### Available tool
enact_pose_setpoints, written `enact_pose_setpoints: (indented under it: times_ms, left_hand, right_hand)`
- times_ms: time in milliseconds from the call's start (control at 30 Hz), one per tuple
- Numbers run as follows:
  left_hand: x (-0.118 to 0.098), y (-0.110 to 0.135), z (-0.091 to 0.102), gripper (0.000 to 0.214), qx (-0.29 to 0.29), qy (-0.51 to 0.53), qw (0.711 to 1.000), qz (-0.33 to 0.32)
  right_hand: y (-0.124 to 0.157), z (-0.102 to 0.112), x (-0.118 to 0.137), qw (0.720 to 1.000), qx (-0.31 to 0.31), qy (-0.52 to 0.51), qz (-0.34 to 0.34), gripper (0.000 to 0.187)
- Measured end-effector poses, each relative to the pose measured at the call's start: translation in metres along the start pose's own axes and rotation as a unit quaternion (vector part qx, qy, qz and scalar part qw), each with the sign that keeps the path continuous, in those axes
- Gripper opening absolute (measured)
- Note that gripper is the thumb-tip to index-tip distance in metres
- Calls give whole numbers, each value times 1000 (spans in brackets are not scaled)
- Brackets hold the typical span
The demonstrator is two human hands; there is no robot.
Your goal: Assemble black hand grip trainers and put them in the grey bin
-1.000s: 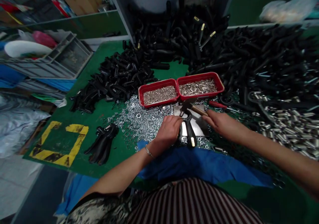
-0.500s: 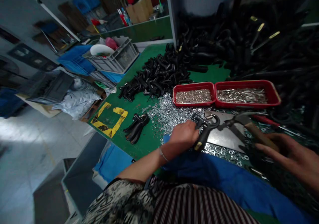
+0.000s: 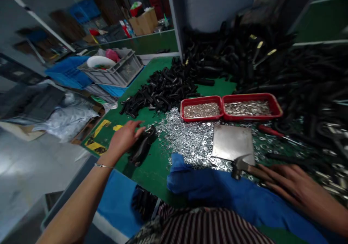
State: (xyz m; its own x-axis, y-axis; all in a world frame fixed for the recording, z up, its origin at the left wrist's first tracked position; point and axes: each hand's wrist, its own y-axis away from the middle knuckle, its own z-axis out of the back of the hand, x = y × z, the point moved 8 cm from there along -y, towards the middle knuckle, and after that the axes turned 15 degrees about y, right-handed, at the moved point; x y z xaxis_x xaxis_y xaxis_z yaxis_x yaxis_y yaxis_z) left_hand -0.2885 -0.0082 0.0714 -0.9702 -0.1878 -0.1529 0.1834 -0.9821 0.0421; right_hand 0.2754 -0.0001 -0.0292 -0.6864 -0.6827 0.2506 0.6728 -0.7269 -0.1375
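My right hand (image 3: pixel 293 184) is wrapped round the wooden handle of a claw hammer (image 3: pixel 259 173). The hammer's head lies low at the near edge of a flat metal plate (image 3: pixel 232 142), which bears nothing else. At the left of the green table, my left hand (image 3: pixel 125 137) hovers with thumb and fingers apart. Beside and partly under it lie black curved-handled parts (image 3: pixel 143 148); the hand partly covers them, and whether it touches them is unclear. Loose washers (image 3: pixel 187 139) spread between the left hand and the plate.
Two red trays (image 3: pixel 201 118) of small metal pieces and pins stand behind the plate. Black parts are heaped (image 3: pixel 165 86) at the back and right. A red-handled screwdriver (image 3: pixel 272 131) lies right of the plate. Blue cloth (image 3: pixel 206 186) covers the near edge.
My left hand has left the metal plate and moved left to the black parts; the black handled piece it held is off the plate. My right hand has lowered the hammer toward me.
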Motion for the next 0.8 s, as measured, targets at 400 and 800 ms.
enact_pose_setpoints:
  times_ms: [400,800]
  left_hand:
    - [-83,-192,-58,62,-29,94,967,-235]
    - [-69,-119,21,25,-279,212,931,-102]
  right_hand:
    - [38,54,-19,987,18,46,-154,32]
    - [7,74,-144,916,67,289,-270,22]
